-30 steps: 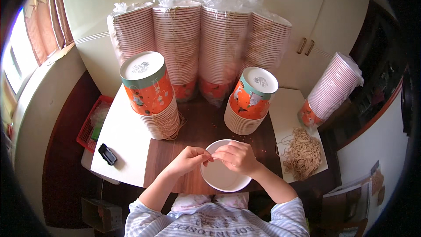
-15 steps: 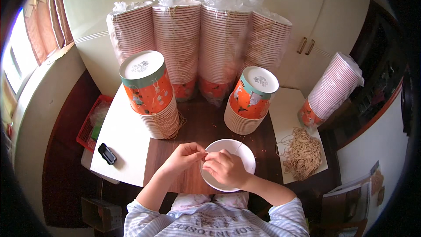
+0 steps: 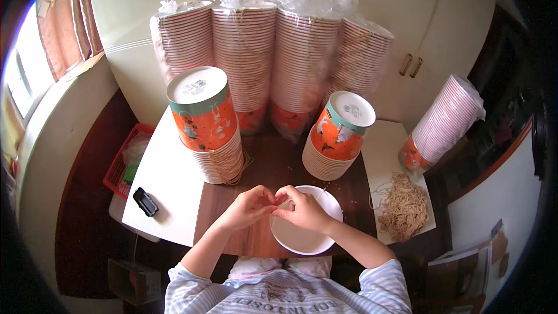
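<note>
My left hand (image 3: 250, 207) and my right hand (image 3: 303, 211) meet over the left rim of a white round tub (image 3: 335, 215). Thumbs and fingers of both are pinched together, almost tip to tip. Whatever sits between the fingertips is too small to make out; a faint pale strand seems to run near them. A short piece of string (image 3: 321, 193) lies over the tub's far rim.
Upturned orange paper bucket stacks stand beyond my hands, one left (image 3: 204, 128) with string hanging on it, one right (image 3: 335, 139). Tall plastic-wrapped stacks (image 3: 244, 58) rise behind. A string tangle (image 3: 404, 206) lies right, a black tray (image 3: 145, 202) left.
My right hand has turned and opened out from its curled pose over the left fingers. Now its thumb and fingertips face the left hand's. The whole view has shifted slightly.
</note>
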### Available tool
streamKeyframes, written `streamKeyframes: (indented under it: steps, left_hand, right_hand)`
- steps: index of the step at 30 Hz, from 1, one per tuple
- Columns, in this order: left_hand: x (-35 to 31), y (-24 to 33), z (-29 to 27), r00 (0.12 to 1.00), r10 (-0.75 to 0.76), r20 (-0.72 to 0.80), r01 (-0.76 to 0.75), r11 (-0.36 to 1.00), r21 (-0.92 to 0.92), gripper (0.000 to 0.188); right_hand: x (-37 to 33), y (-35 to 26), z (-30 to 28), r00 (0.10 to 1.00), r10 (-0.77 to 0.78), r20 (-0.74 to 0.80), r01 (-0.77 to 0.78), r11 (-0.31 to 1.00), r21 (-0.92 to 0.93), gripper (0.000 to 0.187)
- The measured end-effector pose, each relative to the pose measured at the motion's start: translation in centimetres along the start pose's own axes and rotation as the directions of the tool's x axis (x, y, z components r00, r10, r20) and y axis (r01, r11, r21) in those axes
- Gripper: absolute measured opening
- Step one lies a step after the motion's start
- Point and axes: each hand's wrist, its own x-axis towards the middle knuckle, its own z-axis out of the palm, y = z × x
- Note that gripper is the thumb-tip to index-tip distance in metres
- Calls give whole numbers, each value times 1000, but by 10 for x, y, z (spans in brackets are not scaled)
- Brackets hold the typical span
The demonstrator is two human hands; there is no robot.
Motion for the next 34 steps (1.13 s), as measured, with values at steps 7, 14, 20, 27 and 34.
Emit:
streamKeyframes:
  steps: [7, 14, 20, 27, 34]
  left_hand:
    - [1, -4, -1, 990, -98, -103, 88, 991, -96, 11]
    - [-11, -4, 4, 944, 103, -313, -32, 974, 222, 18]
    - [-24, 9, 25, 900, 321, -294, 4, 669, 744, 13]
    - [-20, -5, 30, 868, 416, -270, -9, 558, 830, 18]
    - [-24, 0, 30, 870, 472, -141, -48, 366, 929, 17]
  right_hand:
    - [3, -7, 9, 988, -101, -115, 84, 986, -141, 25]
    - [2, -3, 8, 989, 74, -127, -75, 997, -1, 29]
    - [5, 4, 7, 981, 192, -39, -171, 935, 310, 26]
    - [5, 11, 9, 980, 197, 14, -187, 905, 382, 24]
    - [4, 10, 6, 984, 173, 37, -176, 944, 277, 21]
